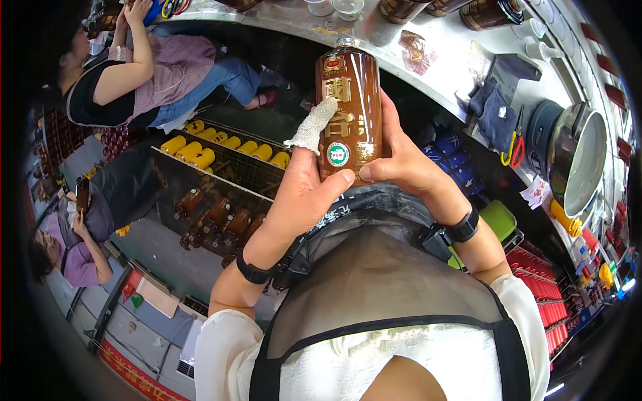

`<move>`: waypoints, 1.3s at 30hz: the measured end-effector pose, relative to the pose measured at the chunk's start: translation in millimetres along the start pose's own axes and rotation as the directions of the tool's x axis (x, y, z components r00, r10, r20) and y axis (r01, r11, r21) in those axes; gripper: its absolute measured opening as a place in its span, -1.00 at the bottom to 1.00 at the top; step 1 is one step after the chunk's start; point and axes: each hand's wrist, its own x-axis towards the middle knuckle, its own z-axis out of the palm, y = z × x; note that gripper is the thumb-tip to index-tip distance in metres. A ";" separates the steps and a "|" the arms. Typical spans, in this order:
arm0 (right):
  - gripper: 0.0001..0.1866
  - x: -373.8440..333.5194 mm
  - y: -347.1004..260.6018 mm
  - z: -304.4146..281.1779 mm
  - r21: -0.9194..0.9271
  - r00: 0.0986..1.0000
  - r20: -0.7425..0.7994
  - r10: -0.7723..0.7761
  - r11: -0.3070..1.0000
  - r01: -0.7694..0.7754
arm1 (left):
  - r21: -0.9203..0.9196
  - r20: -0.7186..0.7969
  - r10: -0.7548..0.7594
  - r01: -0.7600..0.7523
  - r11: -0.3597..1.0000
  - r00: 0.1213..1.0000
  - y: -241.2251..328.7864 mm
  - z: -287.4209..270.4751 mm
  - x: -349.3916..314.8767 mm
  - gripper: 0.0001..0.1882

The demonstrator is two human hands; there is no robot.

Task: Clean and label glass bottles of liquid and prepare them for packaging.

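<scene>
A glossy brown bottle (361, 87) with gold lettering and a round green-and-white sticker (338, 154) is held upright in front of me, its top near the bench edge. My left hand (302, 190) is closed on its lower left side. A white cloth finger cover (315, 125) on one of that hand's fingers lies against the bottle's front. From the right, my right hand (404, 160) wraps round the lower part, with its thumb on the front near the base. Both thumbs press close to the bottle's bottom edge. The fingers behind the bottle are hidden.
A metal bench (294, 13) holds more brown bottles (491, 13) and small cups (348, 8). At right are scissors (516, 148) and a round metal pan (583, 164). Left stands a crate with yellow-capped items (200, 157) and brown bottles (234, 227). Two people work at left.
</scene>
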 end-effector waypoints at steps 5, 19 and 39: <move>0.33 -1.9 0.2 2.4 0.019 0.999 0.027 -0.023 1.000 0.022 | -0.013 -0.002 0.025 -0.025 1.000 1.000 0.5 0.8 -5.9 -0.12; 0.30 -10.0 9.4 -1.0 0.039 1.000 -0.002 0.004 0.999 -0.004 | -0.032 -0.036 -0.024 0.023 0.999 0.999 -8.6 6.2 -10.7 -0.13; 0.36 -14.5 8.5 -4.7 0.054 0.998 0.064 0.001 0.999 -0.005 | -0.021 -0.014 -0.010 0.010 1.000 1.000 -9.9 6.6 -12.0 -0.10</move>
